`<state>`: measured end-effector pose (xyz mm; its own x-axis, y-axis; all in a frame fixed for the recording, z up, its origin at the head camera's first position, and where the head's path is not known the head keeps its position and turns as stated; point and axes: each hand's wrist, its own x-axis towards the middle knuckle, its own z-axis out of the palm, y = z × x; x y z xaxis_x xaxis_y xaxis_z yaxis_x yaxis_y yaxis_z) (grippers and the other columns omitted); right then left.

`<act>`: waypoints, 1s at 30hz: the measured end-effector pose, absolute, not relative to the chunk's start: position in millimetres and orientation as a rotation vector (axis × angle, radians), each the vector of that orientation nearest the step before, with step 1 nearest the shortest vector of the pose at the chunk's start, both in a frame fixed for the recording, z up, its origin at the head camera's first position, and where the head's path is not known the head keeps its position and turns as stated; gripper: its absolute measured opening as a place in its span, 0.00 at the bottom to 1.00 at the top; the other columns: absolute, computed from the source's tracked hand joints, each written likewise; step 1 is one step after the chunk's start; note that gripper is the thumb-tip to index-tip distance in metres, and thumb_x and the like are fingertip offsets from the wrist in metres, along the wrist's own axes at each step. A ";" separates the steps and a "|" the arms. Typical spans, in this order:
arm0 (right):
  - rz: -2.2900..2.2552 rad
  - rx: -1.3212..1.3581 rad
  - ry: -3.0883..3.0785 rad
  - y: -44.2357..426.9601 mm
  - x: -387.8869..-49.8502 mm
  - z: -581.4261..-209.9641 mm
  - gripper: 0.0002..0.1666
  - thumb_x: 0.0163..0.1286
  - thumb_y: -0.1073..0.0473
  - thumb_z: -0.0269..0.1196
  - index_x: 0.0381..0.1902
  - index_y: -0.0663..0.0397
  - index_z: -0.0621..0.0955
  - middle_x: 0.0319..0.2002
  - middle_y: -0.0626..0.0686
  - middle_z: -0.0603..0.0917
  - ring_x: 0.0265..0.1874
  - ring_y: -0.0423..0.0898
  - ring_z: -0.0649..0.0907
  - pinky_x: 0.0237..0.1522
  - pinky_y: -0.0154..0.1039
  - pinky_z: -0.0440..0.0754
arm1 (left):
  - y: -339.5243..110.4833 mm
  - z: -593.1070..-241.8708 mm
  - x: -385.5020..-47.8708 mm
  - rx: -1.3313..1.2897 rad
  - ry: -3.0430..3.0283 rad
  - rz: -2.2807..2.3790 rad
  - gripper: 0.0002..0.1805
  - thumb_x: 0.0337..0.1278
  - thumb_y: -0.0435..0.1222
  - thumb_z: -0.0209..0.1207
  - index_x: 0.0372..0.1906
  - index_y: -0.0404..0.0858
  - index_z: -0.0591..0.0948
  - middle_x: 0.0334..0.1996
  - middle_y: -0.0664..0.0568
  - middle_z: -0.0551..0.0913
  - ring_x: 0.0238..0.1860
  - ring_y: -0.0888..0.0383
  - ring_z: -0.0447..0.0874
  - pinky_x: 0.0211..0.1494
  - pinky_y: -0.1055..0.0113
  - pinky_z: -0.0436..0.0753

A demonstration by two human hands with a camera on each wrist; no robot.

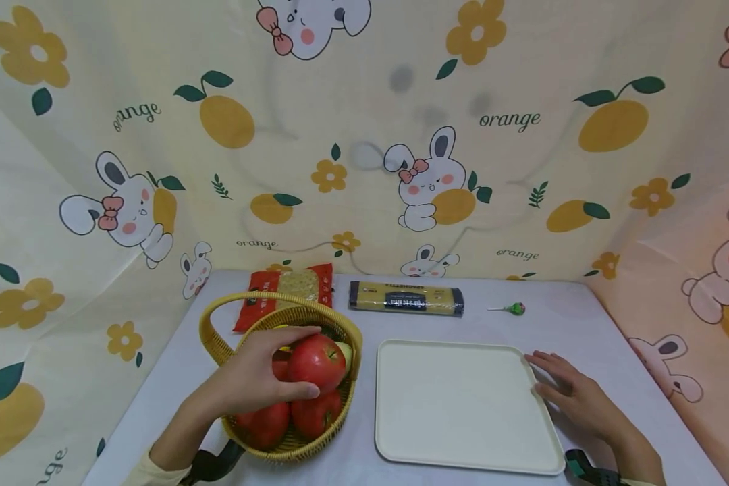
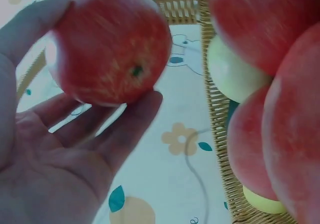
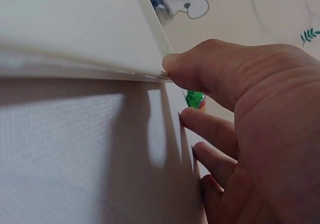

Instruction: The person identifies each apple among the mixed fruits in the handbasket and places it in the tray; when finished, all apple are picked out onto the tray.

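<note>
My left hand grips a red apple between thumb and fingers, over the yellow woven basket. In the left wrist view the held apple is apart from the fruit in the basket. More red apples lie inside, with a pale green fruit among them. Beside the white tray, my right hand rests with relaxed fingers. In the right wrist view its thumb touches the tray rim, while the other fingertips are at the table surface.
Behind the basket lies a red bag of pasta. A spaghetti pack is at the back of the white table, with a lollipop to its right. A patterned cloth hangs around the table.
</note>
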<state>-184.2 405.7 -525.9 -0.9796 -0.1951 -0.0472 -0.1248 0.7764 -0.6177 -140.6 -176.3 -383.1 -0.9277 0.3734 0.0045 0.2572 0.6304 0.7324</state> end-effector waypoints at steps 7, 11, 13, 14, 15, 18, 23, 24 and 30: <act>-0.972 -0.278 2.870 407.1 -184.7 -525.9 0.38 0.77 0.48 0.71 0.79 0.51 0.76 0.80 0.73 0.68 0.78 0.82 0.60 0.66 0.89 0.62 | -176.5 -377.8 -127.8 0.587 2.525 1.450 0.41 0.54 0.49 0.82 0.74 0.55 0.81 0.65 0.53 0.85 0.65 0.45 0.82 0.58 0.60 0.92; -0.938 -0.250 2.862 405.7 -184.9 -524.9 0.39 0.77 0.44 0.71 0.80 0.51 0.75 0.80 0.73 0.68 0.78 0.82 0.61 0.65 0.89 0.63 | -169.0 -376.6 -123.7 0.675 2.475 1.532 0.40 0.55 0.48 0.82 0.74 0.55 0.80 0.65 0.55 0.86 0.66 0.44 0.82 0.58 0.64 0.91; -0.922 -0.235 2.857 405.3 -185.1 -524.5 0.40 0.77 0.43 0.71 0.80 0.50 0.75 0.81 0.73 0.67 0.78 0.82 0.62 0.65 0.89 0.64 | -163.0 -376.7 -122.3 0.717 2.458 1.563 0.40 0.56 0.48 0.81 0.74 0.54 0.80 0.65 0.55 0.86 0.66 0.44 0.82 0.57 0.64 0.92; -0.915 -0.227 2.856 405.1 -185.1 -524.6 0.40 0.77 0.43 0.71 0.80 0.50 0.75 0.81 0.72 0.67 0.78 0.82 0.62 0.65 0.89 0.64 | -159.5 -377.0 -121.8 0.736 2.442 1.581 0.40 0.56 0.47 0.81 0.74 0.53 0.80 0.65 0.55 0.86 0.66 0.44 0.83 0.57 0.63 0.92; -0.910 -0.223 2.854 405.0 -185.1 -524.5 0.40 0.77 0.43 0.71 0.80 0.50 0.75 0.81 0.72 0.67 0.78 0.82 0.62 0.65 0.89 0.64 | -155.6 -377.2 -121.5 0.749 2.424 1.599 0.40 0.57 0.47 0.81 0.75 0.52 0.80 0.65 0.55 0.86 0.65 0.45 0.83 0.57 0.63 0.92; -0.900 -0.215 2.853 405.2 -185.1 -524.9 0.41 0.77 0.42 0.71 0.80 0.50 0.75 0.81 0.73 0.67 0.78 0.83 0.62 0.65 0.89 0.65 | -141.8 -378.0 -120.9 0.759 2.355 1.659 0.40 0.58 0.46 0.80 0.76 0.51 0.79 0.67 0.55 0.85 0.65 0.46 0.84 0.58 0.62 0.92; -0.891 -0.209 2.859 405.7 -185.5 -525.5 0.41 0.77 0.42 0.71 0.80 0.49 0.75 0.81 0.72 0.67 0.78 0.82 0.63 0.65 0.88 0.65 | -113.8 -378.3 -122.0 0.732 2.339 1.681 0.39 0.58 0.47 0.79 0.76 0.58 0.79 0.67 0.59 0.85 0.67 0.50 0.82 0.63 0.63 0.89; -0.892 -0.210 2.860 405.7 -185.7 -525.6 0.41 0.77 0.42 0.71 0.80 0.50 0.75 0.81 0.72 0.67 0.78 0.82 0.63 0.66 0.88 0.65 | -107.8 -378.6 -122.8 0.732 2.340 1.679 0.39 0.58 0.48 0.79 0.76 0.59 0.78 0.67 0.60 0.85 0.67 0.51 0.81 0.64 0.62 0.88; -0.891 -0.214 2.866 405.1 -186.1 -526.6 0.40 0.77 0.43 0.71 0.80 0.50 0.75 0.81 0.72 0.67 0.79 0.81 0.62 0.67 0.88 0.64 | -72.4 -382.5 -126.5 0.730 2.332 1.643 0.39 0.59 0.51 0.79 0.75 0.61 0.79 0.66 0.66 0.85 0.63 0.58 0.82 0.65 0.61 0.87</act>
